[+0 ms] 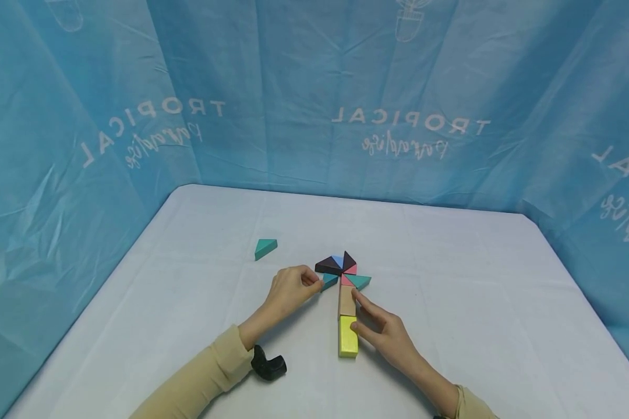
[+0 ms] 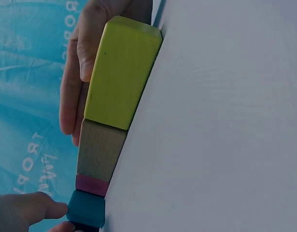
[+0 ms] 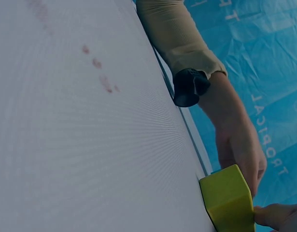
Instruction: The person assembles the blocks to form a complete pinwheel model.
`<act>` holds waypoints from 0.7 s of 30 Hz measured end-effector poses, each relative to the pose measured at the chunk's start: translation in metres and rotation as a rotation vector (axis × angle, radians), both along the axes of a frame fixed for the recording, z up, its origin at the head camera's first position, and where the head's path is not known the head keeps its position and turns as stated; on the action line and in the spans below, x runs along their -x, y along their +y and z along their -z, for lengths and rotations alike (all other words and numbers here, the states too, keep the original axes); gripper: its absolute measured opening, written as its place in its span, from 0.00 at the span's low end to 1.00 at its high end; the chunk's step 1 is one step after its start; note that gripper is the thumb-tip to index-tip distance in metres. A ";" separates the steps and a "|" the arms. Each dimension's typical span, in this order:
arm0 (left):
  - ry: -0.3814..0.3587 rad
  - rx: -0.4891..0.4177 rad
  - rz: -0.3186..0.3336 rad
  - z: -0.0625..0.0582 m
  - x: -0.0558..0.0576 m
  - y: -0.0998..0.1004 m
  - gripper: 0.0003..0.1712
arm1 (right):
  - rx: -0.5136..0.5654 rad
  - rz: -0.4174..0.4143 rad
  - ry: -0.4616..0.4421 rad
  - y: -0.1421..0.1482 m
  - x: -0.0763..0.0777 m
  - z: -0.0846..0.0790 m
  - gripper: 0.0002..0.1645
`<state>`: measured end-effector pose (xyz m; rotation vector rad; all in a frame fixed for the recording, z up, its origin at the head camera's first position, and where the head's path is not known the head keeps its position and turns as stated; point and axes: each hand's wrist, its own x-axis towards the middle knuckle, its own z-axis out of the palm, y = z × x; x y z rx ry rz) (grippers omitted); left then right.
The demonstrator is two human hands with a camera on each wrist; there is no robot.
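My left hand (image 1: 292, 289) pinches a teal triangular block (image 1: 329, 281) at the left side of a pinwheel of triangles. In the left wrist view, the thumb of that hand (image 2: 27, 210) presses against the teal block (image 2: 86, 209). Below the pinwheel, a plain wooden block (image 1: 347, 301) and a yellow block (image 1: 348, 336) form a straight stem. My right hand (image 1: 390, 337) lies along the stem's right side, fingers extended, thumb at the yellow block and index fingertip at the wooden one. In the right wrist view, its thumb (image 3: 278, 216) meets the yellow block (image 3: 230, 200).
The pinwheel also has black triangles (image 1: 328, 266), a blue one (image 1: 338, 261), pink ones and a green one (image 1: 359, 281). A separate green triangular block (image 1: 265, 248) lies farther back left. White cloth covers the table (image 1: 451, 262); blue printed curtains (image 1: 304, 116) stand behind.
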<state>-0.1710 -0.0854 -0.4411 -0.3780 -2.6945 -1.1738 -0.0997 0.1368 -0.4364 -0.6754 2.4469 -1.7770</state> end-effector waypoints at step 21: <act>0.044 0.036 0.007 0.005 0.011 0.009 0.09 | -0.004 -0.003 0.005 0.001 0.000 0.001 0.34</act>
